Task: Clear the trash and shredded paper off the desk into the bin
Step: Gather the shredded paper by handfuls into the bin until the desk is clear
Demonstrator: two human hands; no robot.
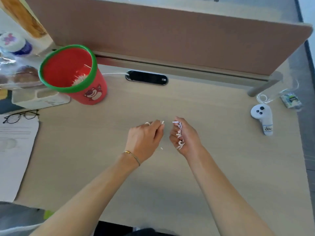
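Note:
A red bin (88, 92) with a green rim stands at the back left of the desk (119, 176), with white shredded paper inside. Over the middle of the desk, my right hand (187, 137) is closed around a bunch of white paper shreds (179, 135). Just left of it, my left hand (146, 138) pinches one small paper strip (162, 122) between thumb and fingertips. One tiny white scrap (161, 148) lies on the desk between my two hands.
A brown partition (170, 34) runs along the back. Glasses (20, 116) and papers (15, 150) lie at the left, next to a white organiser (39, 99) and wrapped items. A white controller (262, 118) and a clear packet (289, 99) sit at the right.

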